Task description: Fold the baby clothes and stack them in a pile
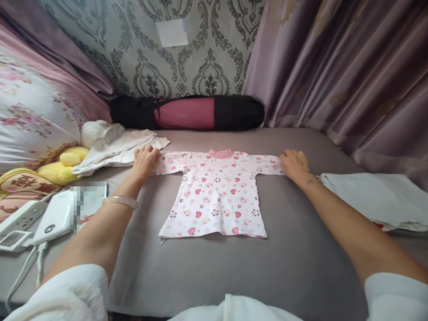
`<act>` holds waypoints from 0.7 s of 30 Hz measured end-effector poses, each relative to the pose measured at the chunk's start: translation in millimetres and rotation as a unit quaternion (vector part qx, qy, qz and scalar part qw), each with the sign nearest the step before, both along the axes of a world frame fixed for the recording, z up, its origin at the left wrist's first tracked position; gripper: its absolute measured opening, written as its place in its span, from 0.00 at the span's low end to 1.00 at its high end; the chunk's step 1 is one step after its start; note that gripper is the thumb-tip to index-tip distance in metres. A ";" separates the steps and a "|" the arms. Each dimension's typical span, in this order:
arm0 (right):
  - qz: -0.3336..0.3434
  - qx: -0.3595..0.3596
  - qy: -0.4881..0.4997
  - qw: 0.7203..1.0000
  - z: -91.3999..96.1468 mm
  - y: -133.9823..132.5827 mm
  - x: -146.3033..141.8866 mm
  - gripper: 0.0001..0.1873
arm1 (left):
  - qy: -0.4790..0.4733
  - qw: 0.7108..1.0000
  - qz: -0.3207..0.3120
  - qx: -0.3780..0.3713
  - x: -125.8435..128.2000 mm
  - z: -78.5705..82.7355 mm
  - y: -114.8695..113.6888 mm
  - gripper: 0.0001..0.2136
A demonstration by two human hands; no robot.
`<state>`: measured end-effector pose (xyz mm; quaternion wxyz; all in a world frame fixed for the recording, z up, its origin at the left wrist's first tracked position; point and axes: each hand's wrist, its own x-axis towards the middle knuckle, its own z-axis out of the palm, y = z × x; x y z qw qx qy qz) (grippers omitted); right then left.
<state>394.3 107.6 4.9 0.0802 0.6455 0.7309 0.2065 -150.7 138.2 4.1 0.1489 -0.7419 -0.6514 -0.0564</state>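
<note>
A small white long-sleeved shirt [217,196] with a pink collar and printed hearts and flowers lies spread flat on the grey sheet [214,272], collar away from me. At the end of its left sleeve, my left hand [145,161] is closed on the cuff, fingers curled. Opposite, my right hand [294,164] grips the other cuff with bent fingers. Both sleeves are stretched straight out to the sides. A loose thread hangs from the hem's lower left corner.
A pale crumpled garment [120,149] lies beyond my left hand, near yellow plush toys [63,167]. A white power bank [53,218] and a power strip [20,218] with cables are at left. Folded light cloth [377,196] sits at right. A black-and-pink rolled bag [187,112] lies along the wall.
</note>
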 end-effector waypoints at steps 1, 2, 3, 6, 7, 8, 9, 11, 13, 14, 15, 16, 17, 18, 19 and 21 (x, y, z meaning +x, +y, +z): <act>-0.020 -0.002 0.003 1.000 -3.8 -0.7 0.3 0.17 | 0.001 1.000 0.002 -0.005 -0.3 -2.7 0.1 0.18; -0.038 0.004 0.009 0.999 -6.5 -1.7 0.3 0.17 | 0.000 1.000 0.006 -0.008 -0.1 -4.6 0.1 0.17; -0.050 0.018 0.018 0.998 -8.0 -3.2 -0.3 0.17 | -0.006 1.000 0.011 -0.009 0.9 -5.4 -0.3 0.17; -0.037 0.086 0.067 0.993 -7.0 -9.7 -7.7 0.18 | -0.043 0.999 0.017 0.010 14.7 0.4 -6.5 0.17; -0.013 0.096 0.091 0.991 -5.9 -12.4 -11.9 0.18 | -0.060 0.998 0.011 0.018 24.3 4.7 -11.4 0.17; 0.019 0.092 0.117 0.989 -5.2 -15.1 -16.7 0.18 | -0.078 0.997 -0.001 0.022 36.7 9.5 -18.0 0.16; 0.055 0.077 0.143 0.985 -5.1 -17.8 -21.8 0.17 | -0.096 0.995 -0.019 0.019 51.7 14.3 -26.4 0.15; 0.129 0.031 0.193 0.972 -7.7 -22.5 -31.4 0.16 | -0.138 0.987 -0.078 -0.001 88.6 21.5 -49.4 0.13; 0.191 -0.008 0.232 0.954 -13.3 -26.0 -38.8 0.14 | -0.174 0.971 -0.161 -0.028 131.0 23.4 -79.4 0.11; 0.213 -0.022 0.243 0.946 -16.7 -27.2 -41.4 0.14 | -0.183 0.959 -0.210 -0.049 152.7 22.2 -96.4 0.11; 0.228 -0.033 0.248 0.941 -19.9 -28.2 -43.3 0.14 | -0.185 0.945 -0.258 -0.075 173.9 20.0 -113.9 0.12; 0.238 -0.043 0.246 0.938 -22.7 -28.9 -44.7 0.14 | -0.181 0.929 -0.306 -0.105 194.1 17.3 -131.3 0.13; 0.243 -0.050 0.241 0.938 -25.0 -29.5 -45.7 0.15 | -0.173 0.913 -0.345 -0.131 212.6 14.5 -147.9 0.13; 0.243 -0.054 0.233 0.940 -26.7 -30.0 -46.6 0.15 | -0.158 0.899 -0.376 -0.160 229.1 12.0 -163.0 0.14; 0.242 -0.057 0.224 0.943 -27.7 -30.4 -47.5 0.16 | -0.142 0.891 -0.392 -0.182 243.3 10.2 -176.1 0.15; 0.237 -0.060 0.200 0.949 -28.2 -30.9 -49.5 0.18 | -0.120 0.883 -0.402 -0.211 264.0 8.5 -195.2 0.15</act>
